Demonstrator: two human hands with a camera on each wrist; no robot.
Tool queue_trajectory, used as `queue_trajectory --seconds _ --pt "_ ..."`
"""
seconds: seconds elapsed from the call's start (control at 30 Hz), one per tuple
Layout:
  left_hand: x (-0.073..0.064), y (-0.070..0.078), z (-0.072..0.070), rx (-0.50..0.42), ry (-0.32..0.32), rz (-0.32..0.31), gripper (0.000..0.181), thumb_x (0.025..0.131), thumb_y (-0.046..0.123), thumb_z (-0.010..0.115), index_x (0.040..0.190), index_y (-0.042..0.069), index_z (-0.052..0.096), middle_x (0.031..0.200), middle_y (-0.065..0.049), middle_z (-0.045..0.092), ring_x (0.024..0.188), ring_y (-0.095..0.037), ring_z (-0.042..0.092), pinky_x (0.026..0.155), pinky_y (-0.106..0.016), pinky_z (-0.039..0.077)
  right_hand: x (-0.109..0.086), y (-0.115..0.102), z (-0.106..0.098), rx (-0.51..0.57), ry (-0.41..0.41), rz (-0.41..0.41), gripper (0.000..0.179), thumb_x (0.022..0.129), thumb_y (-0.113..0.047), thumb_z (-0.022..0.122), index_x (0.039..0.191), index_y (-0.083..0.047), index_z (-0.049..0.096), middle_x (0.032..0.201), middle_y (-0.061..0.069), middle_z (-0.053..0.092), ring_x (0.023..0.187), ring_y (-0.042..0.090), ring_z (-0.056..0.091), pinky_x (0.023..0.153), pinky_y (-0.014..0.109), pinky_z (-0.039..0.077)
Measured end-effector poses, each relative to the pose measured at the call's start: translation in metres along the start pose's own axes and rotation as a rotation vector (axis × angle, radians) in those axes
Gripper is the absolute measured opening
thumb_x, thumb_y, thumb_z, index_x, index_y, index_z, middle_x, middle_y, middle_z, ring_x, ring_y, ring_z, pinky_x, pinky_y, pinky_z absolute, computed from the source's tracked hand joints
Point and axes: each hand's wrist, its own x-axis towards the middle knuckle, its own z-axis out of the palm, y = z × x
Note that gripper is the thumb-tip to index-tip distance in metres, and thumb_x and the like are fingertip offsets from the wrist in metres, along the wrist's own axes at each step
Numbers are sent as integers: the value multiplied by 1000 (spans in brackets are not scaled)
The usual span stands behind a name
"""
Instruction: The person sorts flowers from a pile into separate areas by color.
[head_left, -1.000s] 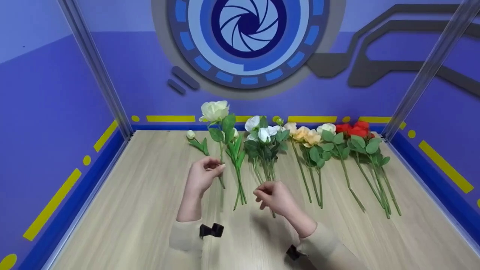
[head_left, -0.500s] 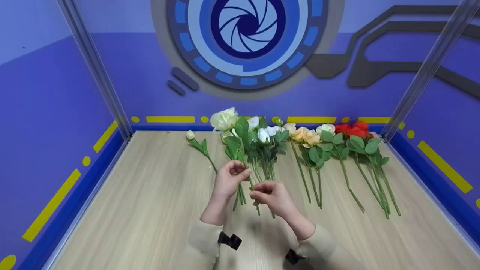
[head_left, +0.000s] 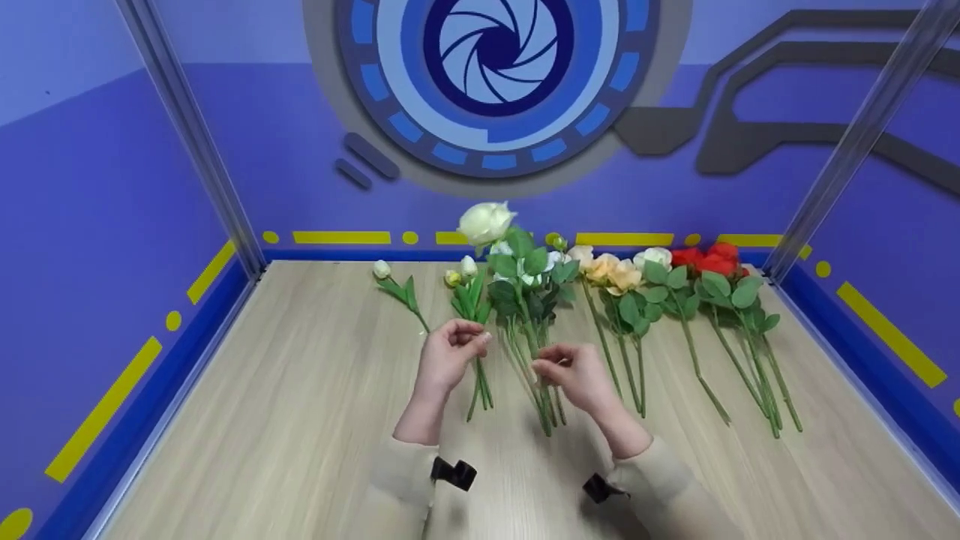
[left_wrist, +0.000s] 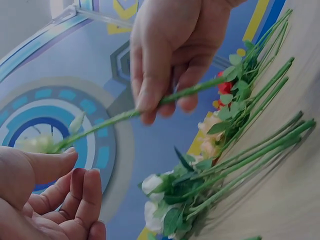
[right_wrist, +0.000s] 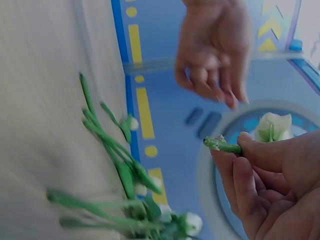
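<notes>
My right hand (head_left: 577, 375) pinches the lower stem of a large cream-white rose (head_left: 486, 223), which stands lifted in front of the white flower bunch. The right wrist view shows the cut stem end (right_wrist: 220, 145) between thumb and fingers. My left hand (head_left: 448, 356) hovers to the left of that stem, apart from it, with loosely bent fingers and nothing in them. A small bunch of white and yellow tulips (head_left: 470, 300) lies behind the left hand. Farther left lies one white tulip (head_left: 395, 287). Close behind the right hand lie the white flowers (left_wrist: 155, 200) with long green stems.
Peach roses (head_left: 611, 271), a single white rose (head_left: 652, 259) and red roses (head_left: 712, 259) lie along the right side of the wooden table (head_left: 247, 420). Blue panel walls (head_left: 247, 165) with metal corner posts (head_left: 195, 135) close off the back and sides.
The cream-white rose has moved right, from my left hand into my right hand. The left hand went right with it and then let go, drawing back slightly.
</notes>
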Motion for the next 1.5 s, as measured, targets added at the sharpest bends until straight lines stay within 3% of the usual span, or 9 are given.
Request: queue_trajectory --seconds 0.27,0.43,0.57,0.77,0.93,1.03,1.2,1.33,1.5 --pt "13 -16 -33 -1 156 -59 22 95 7 72 111 -8 67 92 -13 72 74 -10 66 73 -22 55 16 14 -52 -31 155 86 17 95 -2 72 107 10 73 88 15 72 65 11 71 67 29 63" --pt "21 -30 -47 84 219 -132 24 97 10 70 114 -7 67 92 -10 69 81 -14 66 69 -21 48 21 24 -83 -99 200 147 24 97 -10 72 113 8 72 90 12 73 66 6 70 68 26 62" --pt "24 -38 -51 166 206 -199 27 99 12 67 118 -7 67 98 -14 66 91 -23 66 73 -27 49 21 31 -105 -161 239 183 27 97 -14 73 115 7 72 95 14 75 69 4 69 67 23 60" --pt "35 -48 -49 306 116 -307 37 102 17 63 126 -10 64 126 -28 66 118 -38 64 99 -46 54 18 45 -136 -211 256 291 36 99 -20 70 126 5 68 107 16 75 74 7 74 68 19 56" --pt "53 -51 -45 502 47 -377 36 102 21 62 119 -11 62 102 -20 65 83 -25 61 79 -37 53 14 61 -156 -235 296 353 37 100 -19 68 127 6 67 111 21 75 70 6 73 66 22 55" --pt "61 -54 -43 591 35 -365 29 103 20 61 108 -7 65 92 -14 63 75 -19 51 74 -34 50 10 71 -165 -309 322 389 33 100 -21 68 122 4 71 106 19 77 70 7 70 63 25 52" --pt "67 -62 -40 640 68 -326 28 103 22 62 99 -4 70 101 -20 72 89 -25 64 88 -43 56 4 89 -177 -477 357 445 31 97 -25 69 113 1 75 102 20 77 85 32 70 63 34 50" --pt "71 -66 -39 689 83 -328 35 101 28 66 110 -6 68 115 -25 71 107 -37 69 96 -49 55 3 102 -181 -517 369 464 30 97 -23 69 112 3 75 112 25 73 99 46 67 72 47 54" --pt "76 -70 -38 771 80 -389 42 99 27 68 126 -6 63 127 -24 68 120 -41 65 102 -50 53 3 114 -179 -561 350 463 29 96 -20 67 112 3 75 116 25 73 106 51 64 85 57 54"
